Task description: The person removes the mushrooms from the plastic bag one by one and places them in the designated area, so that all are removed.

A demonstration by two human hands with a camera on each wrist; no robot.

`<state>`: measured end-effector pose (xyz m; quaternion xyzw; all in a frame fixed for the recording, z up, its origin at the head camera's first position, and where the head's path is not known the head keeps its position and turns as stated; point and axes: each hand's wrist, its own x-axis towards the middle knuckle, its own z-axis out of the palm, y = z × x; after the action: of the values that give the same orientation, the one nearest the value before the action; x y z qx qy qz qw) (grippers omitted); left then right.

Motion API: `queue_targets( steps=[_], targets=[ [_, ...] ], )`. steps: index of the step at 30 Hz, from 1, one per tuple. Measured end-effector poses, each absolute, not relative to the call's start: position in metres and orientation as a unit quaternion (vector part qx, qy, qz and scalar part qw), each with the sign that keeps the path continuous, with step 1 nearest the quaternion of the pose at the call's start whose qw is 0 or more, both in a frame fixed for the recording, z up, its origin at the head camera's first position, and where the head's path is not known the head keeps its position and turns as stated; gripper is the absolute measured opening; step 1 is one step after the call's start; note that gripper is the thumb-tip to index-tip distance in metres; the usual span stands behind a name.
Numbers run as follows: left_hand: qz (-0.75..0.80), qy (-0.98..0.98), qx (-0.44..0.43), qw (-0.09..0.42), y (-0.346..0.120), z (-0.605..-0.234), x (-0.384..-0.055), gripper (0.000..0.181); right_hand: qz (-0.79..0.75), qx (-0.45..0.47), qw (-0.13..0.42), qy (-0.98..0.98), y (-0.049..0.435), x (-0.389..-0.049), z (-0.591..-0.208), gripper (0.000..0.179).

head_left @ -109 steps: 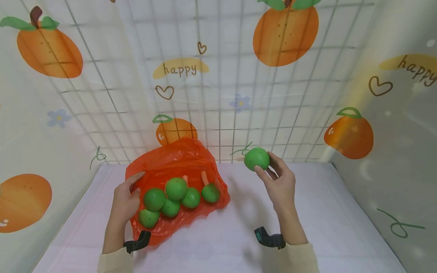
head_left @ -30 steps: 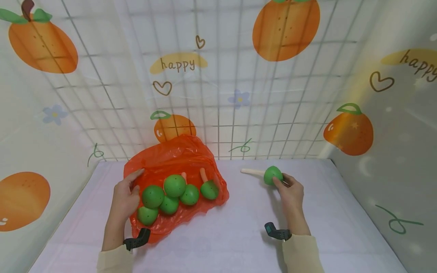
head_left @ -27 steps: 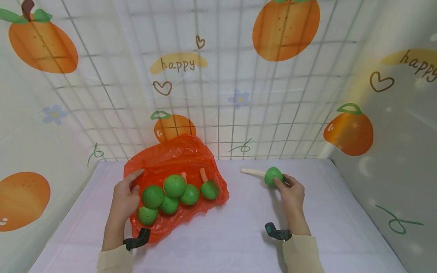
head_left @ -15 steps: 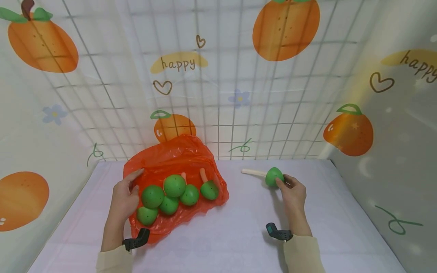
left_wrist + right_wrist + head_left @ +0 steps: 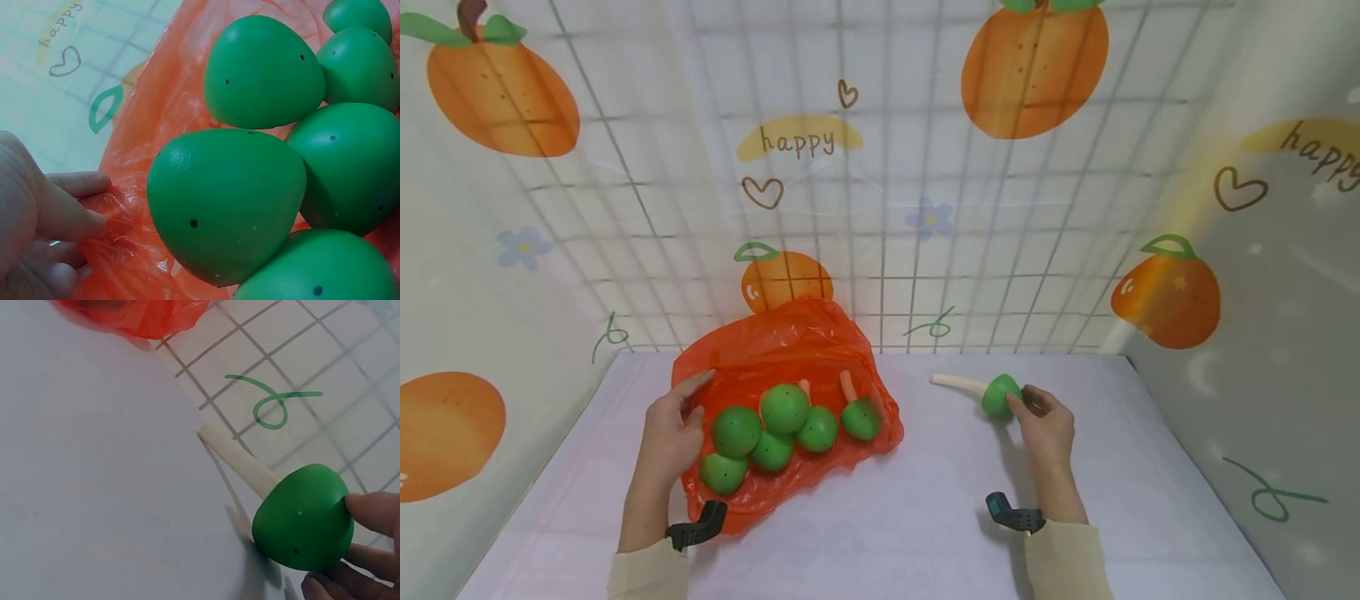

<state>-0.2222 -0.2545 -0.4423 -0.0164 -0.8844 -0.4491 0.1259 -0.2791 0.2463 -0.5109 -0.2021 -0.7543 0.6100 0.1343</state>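
Observation:
On the right of the table, my right hand (image 5: 1047, 421) holds a green mushroom-shaped toy (image 5: 1000, 397) by its cap, thumb on one side and fingers on the other. Its pale stem (image 5: 240, 459) points left, and the stem's tip touches the white surface. At the left, my left hand (image 5: 672, 433) pinches the left edge of a red plastic bag (image 5: 790, 342). Several more green dotted caps (image 5: 228, 203) lie bunched in the opened bag. A stem (image 5: 847, 385) shows on the rightmost one; most other stems are hidden.
The white tabletop (image 5: 887, 533) stretches between and in front of my hands. Behind it stands a grid covered by a printed curtain (image 5: 880, 208), with more curtain on both sides. A black camera (image 5: 700, 527) sits on each wrist.
Since the earliest frame, my right hand has brought the green mushroom-shaped toy down and rightward to the tabletop. Lately it has shifted only slightly, its cap tilting. My left hand stays at the bag.

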Motion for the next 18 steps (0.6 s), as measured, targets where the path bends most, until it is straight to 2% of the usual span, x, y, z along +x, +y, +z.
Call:
queue_targets(
  steps=[12,18],
  targets=[
    [-0.451,-0.883,-0.029,0.127,-0.259,-0.435,-0.226,0.054,0.61,-0.197,0.141,-0.755,0.246,-0.274,-0.5,0.054],
    [-0.46,-0.879,-0.026,0.125,-0.256,-0.436,-0.229,0.055,0.6,-0.194,0.164,-0.758,0.244,-0.272,-0.482,0.053]
  ],
)
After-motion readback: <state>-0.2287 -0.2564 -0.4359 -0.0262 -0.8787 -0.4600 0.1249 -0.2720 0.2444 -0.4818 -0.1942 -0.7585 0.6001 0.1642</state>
